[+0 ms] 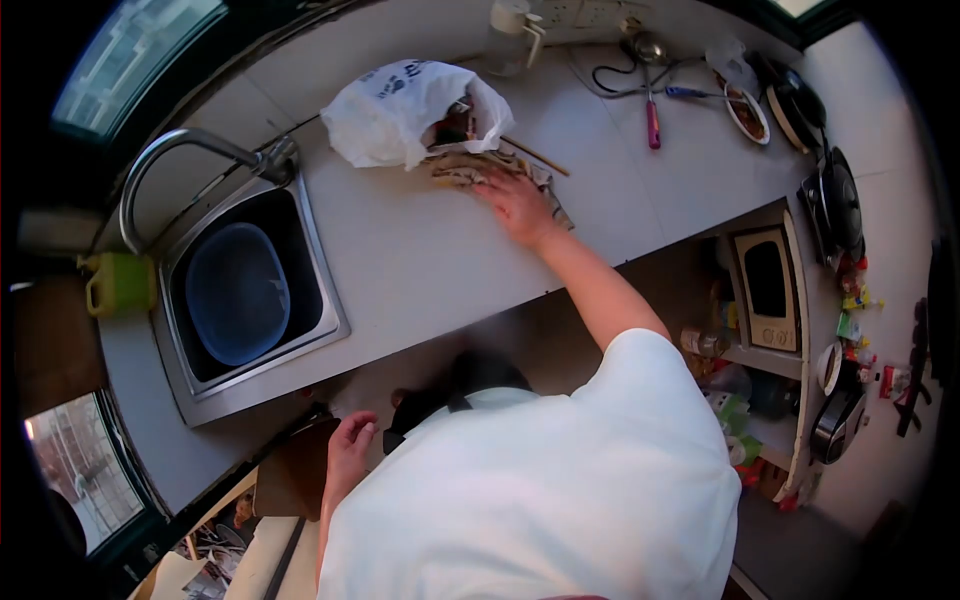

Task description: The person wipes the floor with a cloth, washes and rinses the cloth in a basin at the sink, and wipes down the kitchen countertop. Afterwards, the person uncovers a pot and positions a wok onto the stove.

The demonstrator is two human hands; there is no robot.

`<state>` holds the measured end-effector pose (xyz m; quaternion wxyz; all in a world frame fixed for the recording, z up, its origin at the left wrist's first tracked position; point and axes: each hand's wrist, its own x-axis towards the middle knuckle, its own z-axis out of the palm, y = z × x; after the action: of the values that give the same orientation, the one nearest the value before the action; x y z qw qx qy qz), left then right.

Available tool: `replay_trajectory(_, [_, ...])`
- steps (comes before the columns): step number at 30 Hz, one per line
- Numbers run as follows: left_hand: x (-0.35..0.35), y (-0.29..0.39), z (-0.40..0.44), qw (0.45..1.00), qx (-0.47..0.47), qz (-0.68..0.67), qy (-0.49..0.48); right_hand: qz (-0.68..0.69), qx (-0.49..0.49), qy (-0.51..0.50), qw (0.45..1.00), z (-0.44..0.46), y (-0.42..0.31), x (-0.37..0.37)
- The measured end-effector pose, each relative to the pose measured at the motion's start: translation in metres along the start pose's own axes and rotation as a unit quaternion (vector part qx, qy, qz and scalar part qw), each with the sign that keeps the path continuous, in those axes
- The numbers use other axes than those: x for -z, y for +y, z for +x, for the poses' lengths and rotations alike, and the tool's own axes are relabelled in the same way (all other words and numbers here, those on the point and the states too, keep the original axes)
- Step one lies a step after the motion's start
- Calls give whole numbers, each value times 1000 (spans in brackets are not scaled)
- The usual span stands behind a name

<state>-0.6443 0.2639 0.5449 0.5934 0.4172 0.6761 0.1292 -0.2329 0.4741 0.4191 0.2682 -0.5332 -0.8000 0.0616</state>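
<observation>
My right hand [518,205] reaches across the counter and presses on a crumpled brown patterned cloth [462,168], its fingers bent over the fabric. The cloth lies against the mouth of a white plastic bag [375,115] with dark and reddish contents. A thin wooden stick [537,157] pokes out beside the bag, behind my hand. My left hand [350,445] hangs below the counter's front edge near my body, fingers loosely bent and holding nothing that I can see.
At left, a sink [335,300] holds a translucent basin [238,295] under a curved faucet [185,140]. A green jug [120,283] stands beside it. Farther back are a clear pitcher [510,45], a red-handled ladle [653,120] and an oval dish [757,130].
</observation>
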Motion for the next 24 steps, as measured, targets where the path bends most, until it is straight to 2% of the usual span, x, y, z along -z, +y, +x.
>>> replay_trajectory(3, [-8, 9, 7, 1000, -14, 10, 7, 40, 46, 27, 998, -46, -16, 18])
replay_trajectory(5, [-9, 11, 8, 1000, -20, 16, 11, 78, -38, 34, 996, -90, -11, 48])
replay_trajectory(7, [-10, 8, 12, 999, -22, 22, 15, -27, -144, 134, 980, -133, 27, 67])
replay_trajectory(9, [-11, 1, 18, 999, -32, 21, 7, -99, -295, 197, 930, -152, 83, 79])
replay_trajectory(11, [-17, 0, 21, 999, -24, 21, -4, -133, -339, 250, 897, -126, 114, 72])
replay_trajectory(14, [-33, 17, 21, 999, -3, 32, -9, -317, -320, 277, 849, -54, 135, 23])
replay_trajectory(15, [-37, 23, 20, 998, -22, 51, -22, -269, -361, 34, 893, 1, 60, 102])
replay_trajectory(16, [-38, 24, 21, 997, -21, 65, -34, -270, -330, 28, 904, 8, 79, 80])
replay_trajectory(17, [-40, 24, 23, 995, -22, 79, -47, -30, -442, 208, 872, 22, 91, 48])
replay_trajectory(19, [-50, 39, 18, 995, -26, 81, -61, -66, -461, 92, 880, 66, 101, 5])
replay_trajectory(21, [-62, 61, 10, 993, -17, 98, -59, 59, -399, 23, 915, 85, 89, 15])
replay_trajectory(24, [-53, 60, 17, 987, -69, 105, -99, 77, -293, 324, 896, 67, 61, 27])
